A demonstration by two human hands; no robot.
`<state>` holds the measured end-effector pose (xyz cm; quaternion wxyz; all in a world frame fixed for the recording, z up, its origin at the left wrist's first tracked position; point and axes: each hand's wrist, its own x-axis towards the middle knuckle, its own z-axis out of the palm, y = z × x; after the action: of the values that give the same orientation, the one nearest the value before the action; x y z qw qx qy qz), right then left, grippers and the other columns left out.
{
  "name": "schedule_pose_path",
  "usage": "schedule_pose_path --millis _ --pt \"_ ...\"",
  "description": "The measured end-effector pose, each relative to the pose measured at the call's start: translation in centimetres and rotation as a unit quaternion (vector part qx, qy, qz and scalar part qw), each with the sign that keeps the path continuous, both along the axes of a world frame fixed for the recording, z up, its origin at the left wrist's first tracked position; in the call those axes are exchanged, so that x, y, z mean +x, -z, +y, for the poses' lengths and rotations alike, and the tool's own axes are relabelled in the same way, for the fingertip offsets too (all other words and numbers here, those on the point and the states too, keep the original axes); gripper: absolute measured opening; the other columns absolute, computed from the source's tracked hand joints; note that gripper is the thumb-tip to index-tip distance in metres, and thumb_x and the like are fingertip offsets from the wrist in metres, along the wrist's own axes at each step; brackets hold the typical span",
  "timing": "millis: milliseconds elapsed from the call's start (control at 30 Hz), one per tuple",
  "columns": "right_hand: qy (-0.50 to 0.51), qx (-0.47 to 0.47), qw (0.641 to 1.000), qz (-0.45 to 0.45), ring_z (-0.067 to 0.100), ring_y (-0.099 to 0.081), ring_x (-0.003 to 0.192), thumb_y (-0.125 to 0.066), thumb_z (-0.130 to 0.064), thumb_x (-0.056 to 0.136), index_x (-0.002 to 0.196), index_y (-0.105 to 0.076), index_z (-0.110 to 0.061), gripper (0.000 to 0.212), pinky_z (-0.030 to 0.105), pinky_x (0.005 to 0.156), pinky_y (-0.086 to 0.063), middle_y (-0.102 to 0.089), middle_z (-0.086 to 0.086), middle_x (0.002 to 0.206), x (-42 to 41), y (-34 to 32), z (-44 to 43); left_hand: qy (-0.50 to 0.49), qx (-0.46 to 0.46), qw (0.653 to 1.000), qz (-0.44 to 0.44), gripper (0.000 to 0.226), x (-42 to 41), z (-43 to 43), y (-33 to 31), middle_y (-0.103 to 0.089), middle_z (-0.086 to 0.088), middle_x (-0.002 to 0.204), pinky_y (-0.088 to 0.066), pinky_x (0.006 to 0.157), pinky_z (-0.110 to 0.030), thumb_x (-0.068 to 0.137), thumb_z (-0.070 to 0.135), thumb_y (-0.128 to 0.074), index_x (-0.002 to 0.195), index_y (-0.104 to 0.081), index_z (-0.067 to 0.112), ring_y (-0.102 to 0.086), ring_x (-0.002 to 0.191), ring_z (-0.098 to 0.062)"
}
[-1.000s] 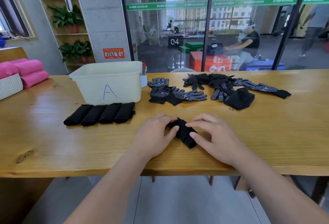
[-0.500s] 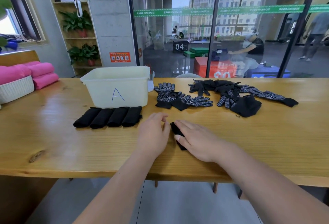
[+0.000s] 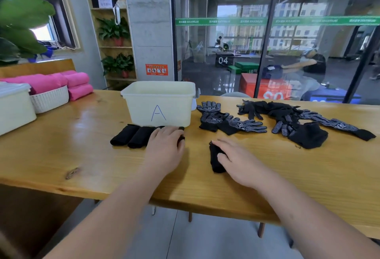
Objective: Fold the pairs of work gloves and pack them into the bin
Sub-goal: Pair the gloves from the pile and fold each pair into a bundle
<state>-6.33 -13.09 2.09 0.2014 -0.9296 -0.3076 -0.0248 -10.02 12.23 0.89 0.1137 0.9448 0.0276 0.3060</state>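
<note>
Change: the left hand [image 3: 164,149] has left the freshly folded black glove bundle [image 3: 214,162] and moved left onto the row of folded black glove rolls [image 3: 131,138], which lies just near of the cream plastic bin marked A [image 3: 139,110]. Its fingers bend over the row's right end; I cannot tell whether the grip has closed on a roll. Now only the right hand [image 3: 238,162] keeps the new bundle, thumb and fingers clamped round it, on the wooden counter [image 3: 82,135] right of the row. Reading: this pair looks folded and packing is likely next. Far right, the loose dotted black work gloves [image 3: 230,123] remain unfolded.
</note>
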Motion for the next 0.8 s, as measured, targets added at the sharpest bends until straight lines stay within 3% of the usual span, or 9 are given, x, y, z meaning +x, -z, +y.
schedule_pose_path --millis 133,267,367,500,633,733,800 --pt "-0.019 -0.045 0.999 -0.002 0.013 -0.018 0.16 -0.034 -0.048 0.112 0.167 -0.022 -0.033 0.058 0.037 0.13 -0.021 -0.017 -0.012 0.174 0.6 1.0 2.1 -0.038 0.01 0.995 0.089 0.053 0.5 2.3 1.3 -0.036 0.009 0.169 -0.005 0.132 -0.045 0.11 0.052 -0.031 0.158 -0.045 0.035 -0.019 0.16 -0.015" --pt "-0.016 -0.041 0.999 -0.007 0.013 -0.013 0.161 -0.034 -0.051 0.111 0.169 -0.014 -0.024 0.067 0.036 0.131 -0.015 -0.014 -0.006 0.176 2.4 1.0 5.5 -0.041 0.0 0.992 0.119 0.058 0.8 2.3 1.5 -0.02 0.008 0.175 0.001 0.132 -0.048 0.11 0.057 -0.02 0.164 -0.03 0.039 -0.004 0.163 -0.018" --pt "-0.019 -0.054 0.998 0.0 0.013 -0.008 0.162 -0.032 -0.051 0.112 0.169 -0.015 -0.019 0.067 0.035 0.132 -0.011 -0.009 -0.005 0.176 3.8 0.9 8.2 -0.046 -0.01 0.989 0.143 0.057 0.9 2.5 1.6 -0.017 0.007 0.176 0.001 0.132 -0.049 0.11 0.056 -0.019 0.165 -0.026 0.04 -0.001 0.163 -0.02" --pt "-0.007 -0.031 0.999 -0.006 0.017 -0.012 0.162 -0.03 -0.055 0.111 0.168 -0.018 -0.018 0.07 0.039 0.131 -0.016 -0.014 -0.001 0.176 5.4 0.9 10.7 -0.047 -0.011 0.99 0.135 0.056 0.9 2.6 1.8 -0.019 0.007 0.175 0.0 0.132 -0.048 0.111 0.054 -0.022 0.164 -0.028 0.041 -0.003 0.163 -0.02" --pt "0.013 0.055 0.998 0.003 0.014 -0.017 0.161 -0.022 -0.055 0.111 0.168 -0.024 -0.021 0.066 0.039 0.131 -0.018 -0.021 -0.004 0.174 5.6 1.2 10.9 -0.051 -0.008 0.99 0.129 0.056 0.9 2.6 1.8 -0.019 0.006 0.176 0.002 0.132 -0.048 0.11 0.055 -0.02 0.164 -0.026 0.042 -0.003 0.163 -0.021" --pt "0.035 0.064 0.996 -0.05 0.013 -0.026 0.157 -0.033 -0.043 0.112 0.163 -0.038 -0.025 0.054 0.037 0.129 -0.025 -0.032 -0.006 0.171 5.3 1.8 9.8 -0.065 -0.004 0.99 0.123 0.058 1.0 2.7 1.9 -0.017 0.005 0.176 0.003 0.131 -0.051 0.109 0.057 -0.018 0.165 -0.026 0.043 0.0 0.163 -0.022" --pt "0.033 0.029 0.998 -0.05 0.014 -0.027 0.157 -0.039 -0.046 0.11 0.163 -0.037 -0.031 0.056 0.039 0.127 -0.028 -0.029 -0.009 0.171 5.1 2.2 9.4 -0.076 -0.008 0.989 0.13 0.058 0.9 2.6 1.9 -0.016 0.004 0.176 0.006 0.131 -0.053 0.108 0.058 -0.019 0.165 -0.025 0.043 0.001 0.163 -0.025"
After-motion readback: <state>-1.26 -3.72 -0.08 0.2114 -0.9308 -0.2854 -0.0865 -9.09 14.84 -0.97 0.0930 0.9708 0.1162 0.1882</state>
